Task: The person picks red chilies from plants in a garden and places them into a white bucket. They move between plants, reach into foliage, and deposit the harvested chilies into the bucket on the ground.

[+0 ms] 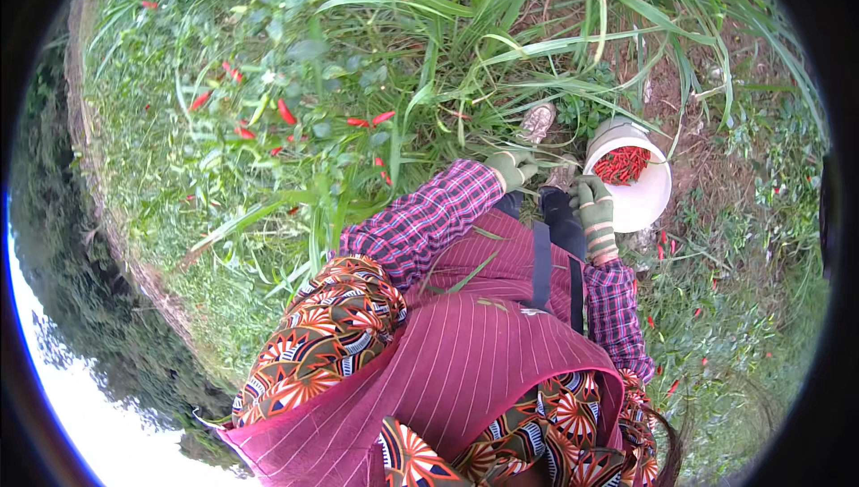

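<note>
My left hand (pixel 513 168), in a green knitted work glove with pale bands, is beside the grass near my shoes, its fingers curled; whether it holds anything is hidden. My right hand (pixel 594 208), in a matching striped glove, is bent at the near left rim of a white plastic bucket (pixel 634 208). Whether its fingers grip the rim cannot be told. The bucket leans with its mouth towards me, and many small red chili peppers (pixel 622 165) lie inside it. Both sleeves are plaid, and a maroon striped apron (pixel 496 333) covers my front.
Chili plants with ripe red peppers (pixel 286 112) spread at the left, and more grow at the lower right. Long grass blades (pixel 537 47) arch over the bucket and the worn shoes (pixel 538 122). Bare brown soil (pixel 694 118) shows beyond the bucket. Trees stand at the far left.
</note>
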Available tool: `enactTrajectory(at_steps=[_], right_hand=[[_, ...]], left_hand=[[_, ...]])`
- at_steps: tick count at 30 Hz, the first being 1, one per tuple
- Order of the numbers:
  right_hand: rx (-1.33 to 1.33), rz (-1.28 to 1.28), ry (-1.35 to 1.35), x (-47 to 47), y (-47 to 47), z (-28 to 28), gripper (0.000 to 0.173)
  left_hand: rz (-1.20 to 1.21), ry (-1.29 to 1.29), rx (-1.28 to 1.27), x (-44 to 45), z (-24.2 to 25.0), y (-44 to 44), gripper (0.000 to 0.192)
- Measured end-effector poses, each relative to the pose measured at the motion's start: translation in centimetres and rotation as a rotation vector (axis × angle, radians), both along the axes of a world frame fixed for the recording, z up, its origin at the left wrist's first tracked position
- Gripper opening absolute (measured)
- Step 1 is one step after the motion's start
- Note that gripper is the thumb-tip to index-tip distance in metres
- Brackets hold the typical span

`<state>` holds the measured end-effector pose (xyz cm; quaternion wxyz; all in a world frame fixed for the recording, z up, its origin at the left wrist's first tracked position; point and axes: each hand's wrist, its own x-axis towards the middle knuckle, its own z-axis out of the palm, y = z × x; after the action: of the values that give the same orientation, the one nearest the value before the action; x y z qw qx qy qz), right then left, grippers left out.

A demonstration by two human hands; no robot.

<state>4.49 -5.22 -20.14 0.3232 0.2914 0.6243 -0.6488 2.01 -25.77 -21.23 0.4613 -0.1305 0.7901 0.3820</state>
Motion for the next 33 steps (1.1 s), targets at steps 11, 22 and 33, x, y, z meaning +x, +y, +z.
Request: enactTrajectory(at_steps=[11,22,33], right_hand=[[0.107,0.532,0.701,-8.8,-7.4,9.0,0.013],[0.313,1.198,1.574,-20.4,-24.9,13.9,0.025],[0.737,1.859,1.264,-19.2,-30.2,11.2,0.030]], left_hand=[[0.248,0.615,0.224,2.0,10.1,-5.2,0.020],[1.301,0.888,0.293,0.1,13.1,-13.9,0.016],[0.923,0.806,-0.302,-3.5,6.5,-16.3,0.038]])
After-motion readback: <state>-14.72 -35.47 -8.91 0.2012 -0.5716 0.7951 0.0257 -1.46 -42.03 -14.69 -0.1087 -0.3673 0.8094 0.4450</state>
